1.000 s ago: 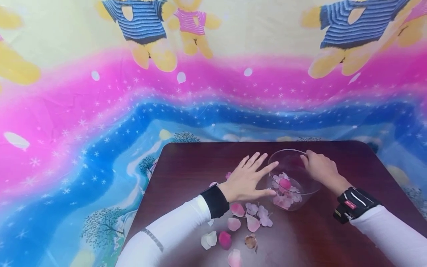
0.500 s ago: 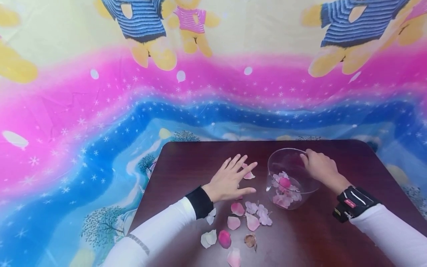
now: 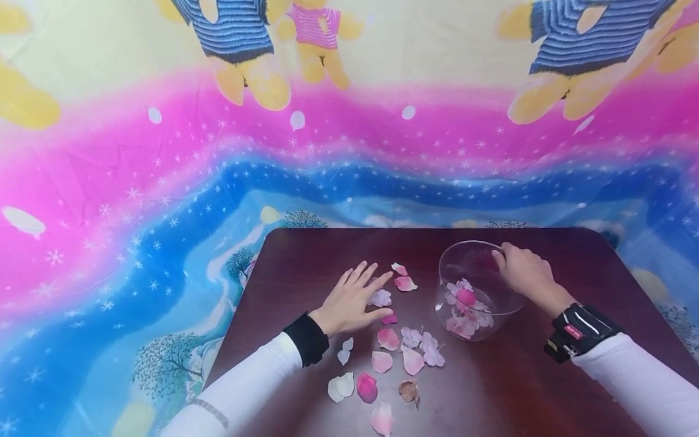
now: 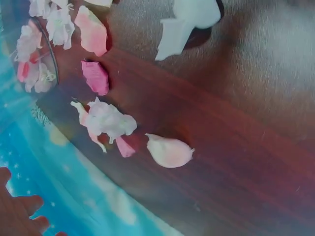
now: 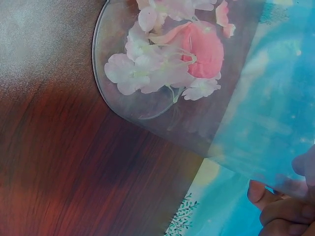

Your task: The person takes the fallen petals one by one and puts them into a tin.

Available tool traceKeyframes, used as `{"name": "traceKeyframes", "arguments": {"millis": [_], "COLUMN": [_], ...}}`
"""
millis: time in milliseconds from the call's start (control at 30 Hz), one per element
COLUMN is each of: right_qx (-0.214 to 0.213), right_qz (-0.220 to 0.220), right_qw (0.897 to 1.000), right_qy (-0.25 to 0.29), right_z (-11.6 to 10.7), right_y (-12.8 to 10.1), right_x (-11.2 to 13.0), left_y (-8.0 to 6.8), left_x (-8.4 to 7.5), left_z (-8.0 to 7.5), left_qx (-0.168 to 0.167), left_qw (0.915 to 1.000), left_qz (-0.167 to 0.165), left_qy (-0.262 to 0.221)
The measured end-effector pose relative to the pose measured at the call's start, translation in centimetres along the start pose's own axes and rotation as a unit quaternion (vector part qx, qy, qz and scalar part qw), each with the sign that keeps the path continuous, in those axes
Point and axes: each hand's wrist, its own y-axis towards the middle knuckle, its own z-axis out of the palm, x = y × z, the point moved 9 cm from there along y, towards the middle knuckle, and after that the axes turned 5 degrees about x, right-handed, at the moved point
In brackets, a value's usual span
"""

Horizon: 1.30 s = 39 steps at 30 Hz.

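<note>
My right hand (image 3: 526, 273) grips the rim of a clear bowl (image 3: 453, 266) between thumb and curled fingers, on its right side. Inside the bowl lie pale pink blossoms (image 5: 130, 73) and a bright pink petal (image 5: 205, 51). Left of the bowl, my left hand (image 3: 349, 303) is spread palm down with fingers straight, holding nothing. A pale lilac blossom (image 3: 380, 297) and a magenta petal (image 3: 389, 318) show beside its fingers. In the left wrist view, a whitish-pink petal (image 4: 170, 151) lies apart from the blossom cluster (image 4: 110, 119).
Loose petals lie on the dark wooden table (image 3: 546, 388): pink ones (image 3: 413, 361), white ones (image 3: 341, 386), a magenta one (image 3: 367, 387) and a brown curled one (image 3: 408, 392). Two more petals (image 3: 405, 283) lie beyond the left hand. A printed cloth (image 3: 349, 152) hangs behind the table.
My left hand has moved left, away from the bowl, uncovering petals and a lilac blossom on the table. The right hand stays on the bowl's rim.
</note>
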Motion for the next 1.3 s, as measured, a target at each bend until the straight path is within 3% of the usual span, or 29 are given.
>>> {"name": "traceKeyframes", "arguments": {"millis": [167,467,867,1300], "right_qx": [0.0,-0.004,-0.009,-0.011], "right_qz": [-0.002,-0.002,0.003,0.001], "right_qw": [1.0,1.0,1.0,1.0], "right_qy": [0.003,0.005,0.006,0.007], "right_z": [-0.1,-0.2,0.2,0.1], "right_y": [-0.1,-0.1,-0.1,-0.2], "right_x": [0.2,0.3,-0.1,0.0], "left_y": [-1.2,-3.7,-6.8,-8.2], "left_x": [0.9,1.1,1.4,1.6], "left_z": [0.9,2.6,4.9,7.7], "left_qx": [-0.006,0.002,0.043,0.081], "left_qw": [0.9998,0.9999,0.9985,0.9965], "left_qz": [-0.007,-0.003,0.011,0.018], "left_qy": [-0.02,0.012,0.033,0.003]}}
